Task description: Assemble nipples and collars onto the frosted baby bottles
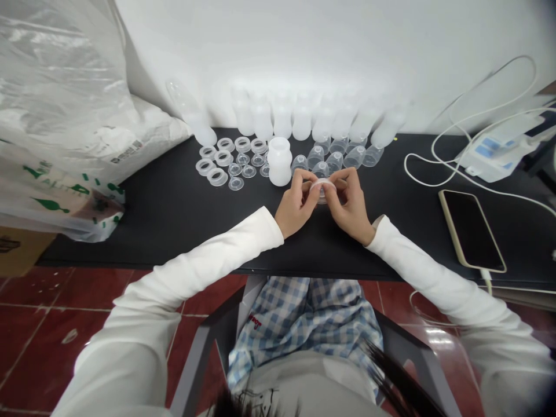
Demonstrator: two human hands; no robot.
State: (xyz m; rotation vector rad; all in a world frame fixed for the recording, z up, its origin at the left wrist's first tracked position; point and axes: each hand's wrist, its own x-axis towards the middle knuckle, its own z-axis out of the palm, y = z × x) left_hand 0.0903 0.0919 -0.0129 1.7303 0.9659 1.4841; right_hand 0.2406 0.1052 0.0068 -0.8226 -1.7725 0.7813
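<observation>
head view, left hand (296, 207), right hand (354, 209) gripping ring (322, 182), spanning left-to-right

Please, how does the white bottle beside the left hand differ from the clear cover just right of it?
The white bottle is taller, the clear cover shorter. The bottle is milky; the cover is see-through. The bottle's open mouth faces up, whereas the cover's top is rounded. Both stand on the black table.

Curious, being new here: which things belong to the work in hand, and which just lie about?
Seemingly in use:
held ring
loose rings
white bottles
small clear discs
clear caps

Seemingly lying about:
phone
white box
green-printed bag
</observation>
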